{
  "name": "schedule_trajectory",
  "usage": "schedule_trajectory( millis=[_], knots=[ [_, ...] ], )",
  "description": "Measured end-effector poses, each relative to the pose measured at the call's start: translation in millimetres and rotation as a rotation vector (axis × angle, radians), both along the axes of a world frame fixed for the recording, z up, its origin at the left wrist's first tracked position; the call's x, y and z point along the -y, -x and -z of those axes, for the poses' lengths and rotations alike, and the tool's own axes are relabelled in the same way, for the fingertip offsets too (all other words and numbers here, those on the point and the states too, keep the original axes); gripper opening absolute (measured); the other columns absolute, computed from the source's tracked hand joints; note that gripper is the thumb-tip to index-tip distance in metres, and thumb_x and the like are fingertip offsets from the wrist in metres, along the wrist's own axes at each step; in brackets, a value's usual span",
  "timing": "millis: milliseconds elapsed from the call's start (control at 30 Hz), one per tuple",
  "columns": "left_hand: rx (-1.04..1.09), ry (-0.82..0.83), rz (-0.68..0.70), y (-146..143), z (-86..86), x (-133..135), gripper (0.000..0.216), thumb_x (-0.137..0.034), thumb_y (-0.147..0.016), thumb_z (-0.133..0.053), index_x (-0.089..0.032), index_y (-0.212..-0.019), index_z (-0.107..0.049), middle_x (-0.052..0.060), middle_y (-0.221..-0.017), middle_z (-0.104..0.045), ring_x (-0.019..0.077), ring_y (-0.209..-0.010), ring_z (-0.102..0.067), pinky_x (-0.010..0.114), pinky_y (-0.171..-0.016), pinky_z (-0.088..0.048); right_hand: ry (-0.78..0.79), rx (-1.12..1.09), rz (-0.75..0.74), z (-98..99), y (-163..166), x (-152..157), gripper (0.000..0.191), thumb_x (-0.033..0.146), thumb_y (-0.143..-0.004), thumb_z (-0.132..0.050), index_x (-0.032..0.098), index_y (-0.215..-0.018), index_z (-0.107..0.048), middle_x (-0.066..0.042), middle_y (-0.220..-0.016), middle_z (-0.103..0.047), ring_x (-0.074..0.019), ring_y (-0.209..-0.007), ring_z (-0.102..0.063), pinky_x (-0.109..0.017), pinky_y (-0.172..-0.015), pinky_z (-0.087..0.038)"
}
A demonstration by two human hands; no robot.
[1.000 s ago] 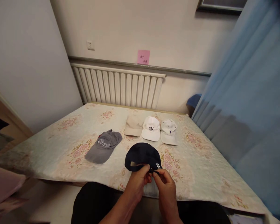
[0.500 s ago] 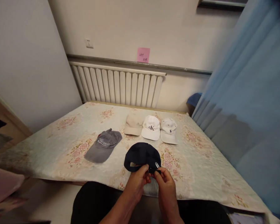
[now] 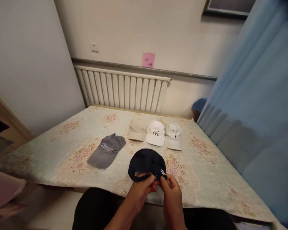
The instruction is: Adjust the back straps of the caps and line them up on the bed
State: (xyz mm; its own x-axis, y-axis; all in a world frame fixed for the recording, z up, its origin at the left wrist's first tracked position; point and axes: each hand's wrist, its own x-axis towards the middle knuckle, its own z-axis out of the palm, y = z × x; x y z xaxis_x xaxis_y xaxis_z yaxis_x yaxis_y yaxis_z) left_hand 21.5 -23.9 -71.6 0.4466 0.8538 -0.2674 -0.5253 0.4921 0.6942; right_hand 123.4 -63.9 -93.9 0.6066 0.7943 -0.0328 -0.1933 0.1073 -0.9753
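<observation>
A dark navy cap [image 3: 146, 161] lies on the floral bed cover [image 3: 62, 150] near the front edge, its back facing me. My left hand [image 3: 141, 191] pinches the cap's rear strap from the left. My right hand [image 3: 171, 193] pinches the strap's end by the small metal buckle [image 3: 162, 172]. Both hands touch each other at the strap. A grey cap [image 3: 107, 150] with white script lies to the left. Beyond it, a beige cap [image 3: 137, 130], a white cap [image 3: 155, 133] with a black logo and a second white cap [image 3: 173, 135] stand in a row.
A white radiator [image 3: 121, 88] runs along the back wall under a pink note [image 3: 148, 59]. A blue curtain [image 3: 252, 111] hangs close on the right. A wooden edge and a pinkish object [image 3: 2, 188] are at the left. My dark-clothed lap [image 3: 96, 207] is below the bed's edge.
The two hands stay at the navy cap's strap and shift slightly with their fingers working it. The view tilts a little. The other caps have not moved.
</observation>
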Motion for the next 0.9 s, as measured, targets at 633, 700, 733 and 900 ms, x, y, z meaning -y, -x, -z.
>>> schedule_trajectory(
  millis=[633,700,733,900],
  knots=[
    [-0.238,-0.138,-0.101,4,6.6,6,0.039,-0.031,-0.056,-0.079,-0.013,-0.084,-0.059,0.005,-0.075,-0.067,0.0143,-0.062,-0.059,0.027,-0.058,-0.045,0.01,-0.016,0.004,-6.2,10,4,0.022,0.038,-0.07,-0.065,0.019,-0.079,-0.059,0.0,-0.069,-0.063,-0.0168,-0.066,-0.059,-0.027,-0.06,-0.046],
    [-0.259,-0.134,-0.103,5,5.9,6,0.038,-0.031,-0.056,-0.08,-0.013,-0.084,-0.06,0.005,-0.076,-0.067,0.0145,-0.063,-0.059,0.026,-0.058,-0.045,0.02,-0.02,0.012,-5.7,10,3,0.023,0.038,-0.069,-0.066,0.019,-0.079,-0.059,0.001,-0.067,-0.063,-0.017,-0.065,-0.059,-0.027,-0.06,-0.046],
    [-0.258,-0.134,-0.102,6,6.2,6,0.038,-0.031,-0.056,-0.079,-0.013,-0.083,-0.06,0.005,-0.076,-0.067,0.0146,-0.063,-0.059,0.027,-0.058,-0.045,0.023,-0.02,0.009,-5.4,10,3,0.023,0.038,-0.069,-0.066,0.019,-0.079,-0.059,0.001,-0.067,-0.063,-0.0171,-0.065,-0.059,-0.027,-0.06,-0.046],
    [-0.188,-0.167,-0.07,9,11.2,4,0.03,-0.03,-0.061,-0.077,-0.012,-0.081,-0.064,0.005,-0.077,-0.064,0.0132,-0.064,-0.056,0.027,-0.06,-0.045,0.016,-0.046,-0.04,-3.6,12,4,0.02,0.037,-0.071,-0.066,0.02,-0.079,-0.059,0.001,-0.069,-0.065,-0.0164,-0.066,-0.06,-0.026,-0.062,-0.046]
  ],
)
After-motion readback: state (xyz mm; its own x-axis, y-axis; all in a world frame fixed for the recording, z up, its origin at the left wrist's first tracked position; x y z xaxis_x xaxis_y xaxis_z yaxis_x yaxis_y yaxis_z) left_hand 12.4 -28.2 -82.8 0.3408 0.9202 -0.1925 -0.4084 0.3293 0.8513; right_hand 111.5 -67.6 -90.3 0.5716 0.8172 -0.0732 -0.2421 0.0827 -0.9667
